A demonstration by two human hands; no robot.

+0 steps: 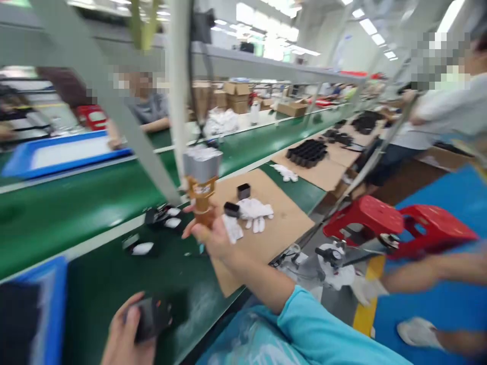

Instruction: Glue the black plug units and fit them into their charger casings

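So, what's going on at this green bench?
A person is holding something in each hand at the green bench. The right hand grips a gold-and-grey object upright; I can't tell what it is. The left hand holds a dark, boxy part. White gloves and two small black boxes sit on a cardboard sheet.

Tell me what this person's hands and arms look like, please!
The right hand and left hand are both ungloved. A bright-blue short sleeve leaves the right forearm bare. Any left sleeve is out of view.
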